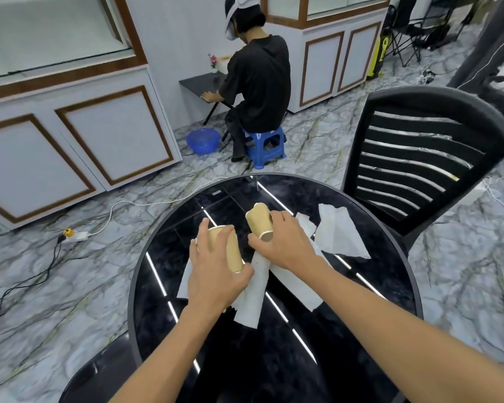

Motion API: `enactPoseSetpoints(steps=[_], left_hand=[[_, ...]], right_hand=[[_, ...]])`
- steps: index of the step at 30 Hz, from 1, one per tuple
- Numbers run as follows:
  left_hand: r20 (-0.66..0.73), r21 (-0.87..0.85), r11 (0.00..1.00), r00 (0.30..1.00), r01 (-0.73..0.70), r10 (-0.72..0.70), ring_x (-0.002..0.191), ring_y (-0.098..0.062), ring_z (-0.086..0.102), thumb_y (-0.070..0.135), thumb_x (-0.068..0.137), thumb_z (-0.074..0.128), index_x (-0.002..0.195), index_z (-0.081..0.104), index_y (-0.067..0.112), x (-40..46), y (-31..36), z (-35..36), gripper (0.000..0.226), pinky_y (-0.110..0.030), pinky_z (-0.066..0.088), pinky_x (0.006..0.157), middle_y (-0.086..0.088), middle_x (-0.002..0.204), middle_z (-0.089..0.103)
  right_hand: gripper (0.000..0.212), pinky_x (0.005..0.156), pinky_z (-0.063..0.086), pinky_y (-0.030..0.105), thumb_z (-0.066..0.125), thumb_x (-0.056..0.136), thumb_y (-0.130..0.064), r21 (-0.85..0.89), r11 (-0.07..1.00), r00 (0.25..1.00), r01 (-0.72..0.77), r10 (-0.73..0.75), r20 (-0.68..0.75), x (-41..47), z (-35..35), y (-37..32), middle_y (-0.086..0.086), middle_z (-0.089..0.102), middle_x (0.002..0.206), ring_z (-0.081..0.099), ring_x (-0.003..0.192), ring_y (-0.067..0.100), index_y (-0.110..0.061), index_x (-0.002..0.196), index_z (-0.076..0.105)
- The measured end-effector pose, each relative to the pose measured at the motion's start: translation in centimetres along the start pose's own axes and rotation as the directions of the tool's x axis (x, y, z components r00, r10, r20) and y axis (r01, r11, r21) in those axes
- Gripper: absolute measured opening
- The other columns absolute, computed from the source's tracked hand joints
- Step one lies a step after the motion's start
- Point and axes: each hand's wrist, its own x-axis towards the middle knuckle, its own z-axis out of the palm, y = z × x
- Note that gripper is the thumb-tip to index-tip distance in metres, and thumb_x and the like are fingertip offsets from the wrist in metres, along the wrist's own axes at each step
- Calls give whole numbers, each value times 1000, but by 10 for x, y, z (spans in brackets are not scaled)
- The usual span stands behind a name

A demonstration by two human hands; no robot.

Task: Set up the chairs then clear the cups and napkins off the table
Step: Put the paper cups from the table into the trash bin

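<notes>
Your left hand (216,274) grips one cup (226,248), right hand (280,242) grips the other cup (258,221); napkins (341,234) underneath could drag off the table (390,286).

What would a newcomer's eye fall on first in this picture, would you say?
First the two hands at the centre: the left hand grips one tan paper cup and the right hand grips another cup, both over the glossy black round table. White napkins lie spread beneath and to the right of them. A black slatted chair stands at the table's far right.
</notes>
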Motion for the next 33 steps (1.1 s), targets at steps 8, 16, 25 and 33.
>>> enactPoseSetpoints(steps=[8, 16, 25, 33], left_hand=[[-82, -87, 994, 995, -59, 52, 130, -29, 42, 46, 69, 78, 138, 37, 47, -18, 17, -14, 81, -48, 52, 91, 14, 153, 20], [-109, -134, 962, 969, -237, 223, 125, -14, 43, 44, 66, 77, 127, 37, 55, -65, 59, 2, 74, -39, 54, 83, 46, 134, 16], [39, -187, 964, 979, -188, 199, 129, -20, 43, 55, 65, 73, 130, 32, 57, -146, 133, 51, 77, -48, 56, 89, 21, 152, 16], [88, -158, 961, 966, -227, 243, 130, -19, 41, 57, 67, 72, 134, 31, 58, -206, 178, 90, 79, -47, 57, 82, 28, 152, 12]], right_hand=[[54, 81, 49, 37, 62, 81, -53, 94, 995, 995, 24, -15, -101, -42, -37, 25, -1, 55, 112, 51, 99, 21, -13, 115, 51], [53, 80, 46, 33, 61, 81, -53, 123, 992, 979, -4, 29, -201, -110, -89, 68, -7, 53, 111, 49, 96, 16, -20, 121, 50], [57, 88, 50, 37, 62, 82, -53, 134, 979, 972, -151, 172, -159, -227, -133, 148, -9, 50, 124, 51, 107, 15, -24, 128, 48], [61, 83, 44, 27, 55, 76, -59, 155, 966, 954, -206, 234, -188, -308, -147, 197, -14, 51, 114, 50, 100, 7, -27, 127, 48]])
